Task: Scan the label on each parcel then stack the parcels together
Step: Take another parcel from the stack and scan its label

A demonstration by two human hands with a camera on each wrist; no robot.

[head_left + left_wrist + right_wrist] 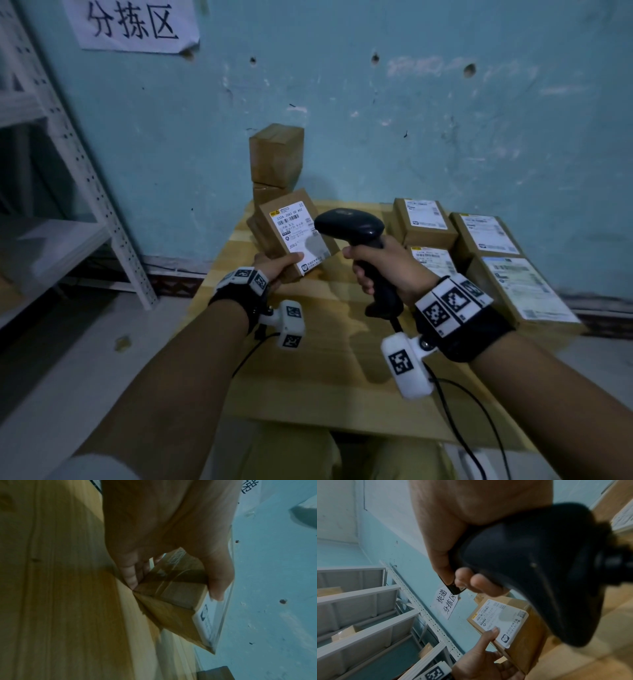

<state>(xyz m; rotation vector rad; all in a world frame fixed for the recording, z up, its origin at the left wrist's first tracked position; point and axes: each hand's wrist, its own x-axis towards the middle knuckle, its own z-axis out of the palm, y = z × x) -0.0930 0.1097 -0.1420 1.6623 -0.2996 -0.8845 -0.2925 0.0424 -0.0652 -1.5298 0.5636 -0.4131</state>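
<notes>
My left hand [279, 265] grips a brown cardboard parcel [297, 236] tilted up over the table's left part, its white label [299, 234] facing me and the thumb lying on the label's lower edge. In the left wrist view the fingers [130, 573] curl under the parcel [175, 601]. My right hand [383, 270] holds a black handheld scanner [351, 228] by its grip, the head just right of the label. The right wrist view shows the scanner [530, 568] above the labelled parcel [503, 620]. A stack of unlabelled-side parcels [276, 156] stands against the wall behind.
Several labelled parcels [424, 221] [486, 236] [524, 291] lie flat on the right of the wooden table [325, 359]. A white metal shelf rack [68, 164] stands at the left. A blue wall with a paper sign [132, 24] backs the table. The scanner cable [455, 411] trails off the front edge.
</notes>
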